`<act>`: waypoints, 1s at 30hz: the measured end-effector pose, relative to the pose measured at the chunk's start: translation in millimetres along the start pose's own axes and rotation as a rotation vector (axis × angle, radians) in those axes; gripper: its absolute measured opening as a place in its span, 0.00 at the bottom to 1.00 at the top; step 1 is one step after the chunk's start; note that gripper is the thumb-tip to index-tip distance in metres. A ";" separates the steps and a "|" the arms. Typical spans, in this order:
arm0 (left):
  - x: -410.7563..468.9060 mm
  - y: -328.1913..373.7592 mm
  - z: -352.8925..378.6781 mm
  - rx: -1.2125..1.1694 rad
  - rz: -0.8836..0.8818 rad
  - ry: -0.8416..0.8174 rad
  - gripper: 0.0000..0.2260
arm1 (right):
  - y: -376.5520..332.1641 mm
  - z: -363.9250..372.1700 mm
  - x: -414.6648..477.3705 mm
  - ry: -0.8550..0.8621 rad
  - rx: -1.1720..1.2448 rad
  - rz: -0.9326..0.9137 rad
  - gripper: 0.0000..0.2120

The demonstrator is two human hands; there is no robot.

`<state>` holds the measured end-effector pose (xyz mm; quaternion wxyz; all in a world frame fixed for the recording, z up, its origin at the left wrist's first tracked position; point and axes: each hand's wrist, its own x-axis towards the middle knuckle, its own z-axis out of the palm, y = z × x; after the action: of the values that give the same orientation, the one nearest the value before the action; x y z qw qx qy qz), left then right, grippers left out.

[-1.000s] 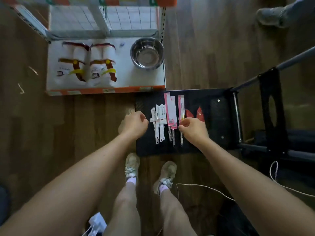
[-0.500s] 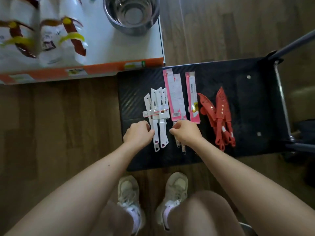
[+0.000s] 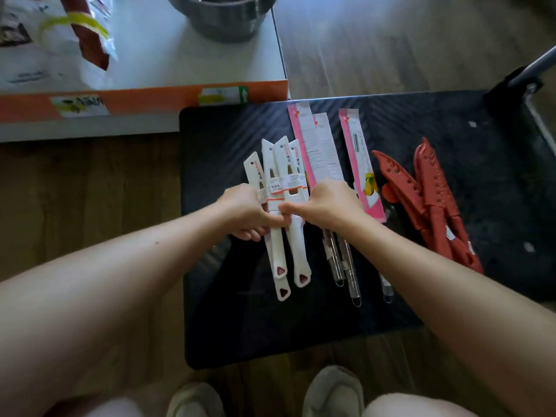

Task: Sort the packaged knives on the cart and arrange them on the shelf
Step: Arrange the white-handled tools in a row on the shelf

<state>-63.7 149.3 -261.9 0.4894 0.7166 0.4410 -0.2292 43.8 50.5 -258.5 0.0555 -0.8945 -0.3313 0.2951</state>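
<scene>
Four white knives (image 3: 282, 164) gripped by left hand (image 3: 244, 209), right hand (image 3: 328, 205), three pink-sleeved knives (image 3: 324, 152)

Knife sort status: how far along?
Done: knives lie grouped on the cart: white knives, pink packs, red knives. In hand: left hand and right hand both grip the white knives. Left: no knives show on the shelf; all groups need moving.

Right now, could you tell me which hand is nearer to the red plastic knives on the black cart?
Right. The right hand sits left of the red plastic knives, pink packs between; the left hand grips the white knife bundle farther left.
</scene>
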 end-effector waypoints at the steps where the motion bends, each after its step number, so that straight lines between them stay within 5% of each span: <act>1: 0.8 -1.4 0.6 -0.010 0.004 -0.003 0.10 | 0.0 2.4 0.4 0.012 0.001 0.002 0.25; 12: -22.8 -7.5 17.5 0.025 0.176 0.205 0.05 | -0.6 6.7 -22.1 0.052 0.058 -0.016 0.15; 17: -23.7 -13.4 19.6 -0.210 0.097 0.221 0.08 | 2.7 5.2 -20.7 0.052 0.199 0.056 0.19; 20: -22.4 -19.7 20.6 -0.387 0.026 0.210 0.12 | 3.4 6.5 -21.8 0.045 0.345 0.070 0.14; 30: -36.9 -0.9 -22.3 -0.721 -0.070 0.223 0.07 | -18.4 -17.6 -13.7 0.030 0.652 0.062 0.10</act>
<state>-85.4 154.5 -225.0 0.6509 0.5035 0.5682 0.0033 35.2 57.9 -231.9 0.3349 -0.8434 -0.1911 0.3741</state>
